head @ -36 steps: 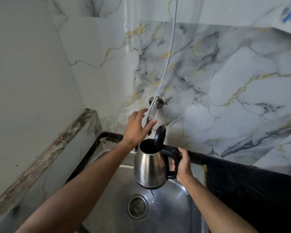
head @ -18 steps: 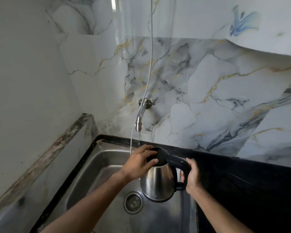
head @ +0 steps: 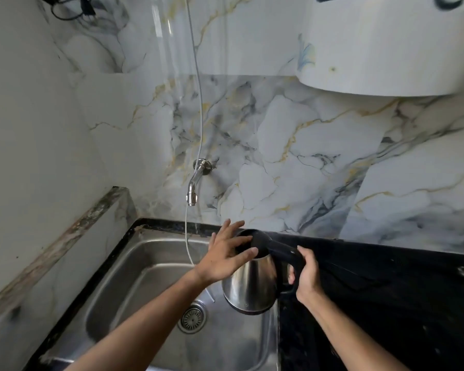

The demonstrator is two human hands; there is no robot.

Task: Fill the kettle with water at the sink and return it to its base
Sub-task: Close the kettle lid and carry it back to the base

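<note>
Kettle has dropped away from the tap and come rightward to the sink's edge.

The right hand point(head: 307, 277) is clamped round the black handle; the left hand point(head: 225, 255), fingers spread, presses on the lid. The kettle point(head: 252, 285) hangs between them over the sink point(head: 134, 279), beside the black bench point(head: 386, 303). Filled, it'll likely be heavy and its steel slick, so keep to the handle.

You had no readable text, label, brand or number in front of you. A small mark near the bottom edge of the kettle point(head: 249, 286) was too tiny to make out, and the blue print on the white appliance point(head: 386, 49) formed no letters.
</note>
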